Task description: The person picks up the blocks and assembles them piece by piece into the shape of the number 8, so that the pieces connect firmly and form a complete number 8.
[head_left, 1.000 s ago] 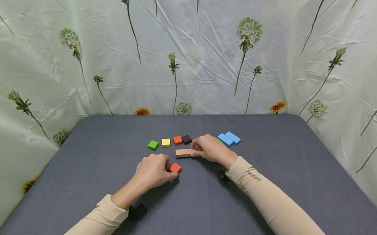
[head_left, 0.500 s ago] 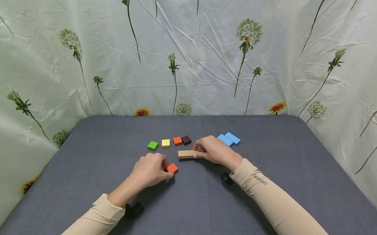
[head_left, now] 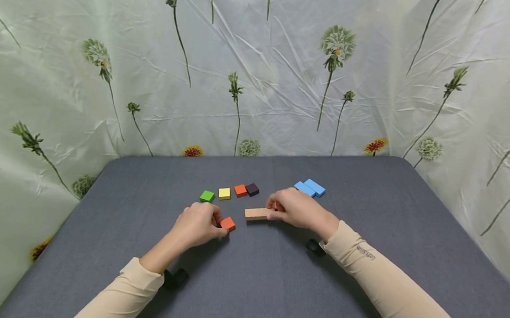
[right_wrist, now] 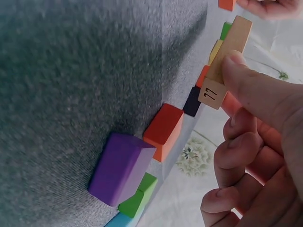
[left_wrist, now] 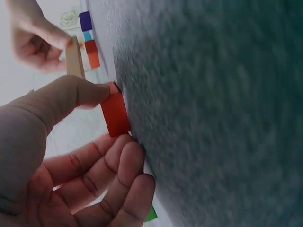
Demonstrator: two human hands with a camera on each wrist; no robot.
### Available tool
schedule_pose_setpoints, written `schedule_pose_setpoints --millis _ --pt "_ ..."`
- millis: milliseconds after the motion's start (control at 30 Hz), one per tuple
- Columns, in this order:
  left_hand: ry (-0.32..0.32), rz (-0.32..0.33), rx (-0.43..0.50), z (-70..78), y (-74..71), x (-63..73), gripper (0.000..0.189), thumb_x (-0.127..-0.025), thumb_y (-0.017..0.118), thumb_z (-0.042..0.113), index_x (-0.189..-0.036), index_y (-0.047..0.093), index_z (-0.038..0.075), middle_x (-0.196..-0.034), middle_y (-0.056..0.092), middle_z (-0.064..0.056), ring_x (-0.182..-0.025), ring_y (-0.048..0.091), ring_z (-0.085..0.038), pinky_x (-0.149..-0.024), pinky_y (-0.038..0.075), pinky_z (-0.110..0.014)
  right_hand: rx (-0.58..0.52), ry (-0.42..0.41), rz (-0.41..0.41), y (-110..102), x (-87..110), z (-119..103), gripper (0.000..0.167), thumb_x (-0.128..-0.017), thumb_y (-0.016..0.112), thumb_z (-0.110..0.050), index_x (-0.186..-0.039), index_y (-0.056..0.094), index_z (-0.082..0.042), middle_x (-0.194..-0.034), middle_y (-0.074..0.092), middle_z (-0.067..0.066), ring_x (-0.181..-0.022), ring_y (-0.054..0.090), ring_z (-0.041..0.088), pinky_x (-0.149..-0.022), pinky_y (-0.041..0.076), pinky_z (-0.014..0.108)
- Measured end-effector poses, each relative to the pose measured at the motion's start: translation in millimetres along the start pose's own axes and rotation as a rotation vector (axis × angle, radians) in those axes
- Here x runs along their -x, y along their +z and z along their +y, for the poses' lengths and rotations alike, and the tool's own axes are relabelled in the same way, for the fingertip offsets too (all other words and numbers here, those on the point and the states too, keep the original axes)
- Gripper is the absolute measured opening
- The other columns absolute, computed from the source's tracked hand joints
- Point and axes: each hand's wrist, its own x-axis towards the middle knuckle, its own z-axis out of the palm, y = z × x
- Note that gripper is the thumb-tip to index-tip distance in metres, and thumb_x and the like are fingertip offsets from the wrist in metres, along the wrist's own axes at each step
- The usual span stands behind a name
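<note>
My left hand (head_left: 197, 224) pinches an orange-red block (head_left: 227, 224) between thumb and fingers, close to the tabletop. In the left wrist view that block (left_wrist: 115, 113) has its near edge right at the cloth. My right hand (head_left: 302, 209) holds a plain wooden block (head_left: 256, 214) by its right end, thumb on one side. The right wrist view shows dark printed marks on the end of the wooden block (right_wrist: 232, 52). The two held blocks are apart, the wooden one farther right.
Behind the hands lie a green block (head_left: 207, 196), a yellow block (head_left: 224, 193), an orange block (head_left: 240, 191) and a dark block (head_left: 252, 189). Two blue blocks (head_left: 315, 187) lie back right. Purple (right_wrist: 120, 170) and red blocks (right_wrist: 164, 127) stand near my right hand.
My left hand has shifted left with the orange-red block. My right hand has moved right and a little nearer with the wooden block, widening the gap between the two.
</note>
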Motion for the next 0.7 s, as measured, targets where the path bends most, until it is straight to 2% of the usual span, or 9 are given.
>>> schedule_pose_setpoints --millis 333,700 --pt "0.044 0.016 0.001 -12.3 -5.6 -6.4 0.018 -0.083 0.09 0.025 -0.082 0.074 0.017 -0.075 0.068 0.005 -0.068 0.06 -0.012 -0.062 0.047 -0.032 0.027 -0.038 -0.024 4 14.7 -10 0.018 -0.097 0.081 -0.027 -0.107 0.078 -0.012 -0.068 0.05 -0.008 -0.062 0.042 0.003 -0.061 0.036 0.022" --pt "0.125 0.0 -0.046 -18.0 -11.1 -11.5 0.016 -0.084 0.091 0.026 -0.085 0.078 0.017 -0.075 0.071 0.008 -0.071 0.061 -0.008 -0.068 0.052 -0.034 0.03 -0.061 -0.06 19 25.6 -26 0.019 -0.095 0.083 -0.03 -0.103 0.076 -0.014 -0.068 0.05 -0.01 -0.062 0.045 0.001 -0.059 0.039 0.021"
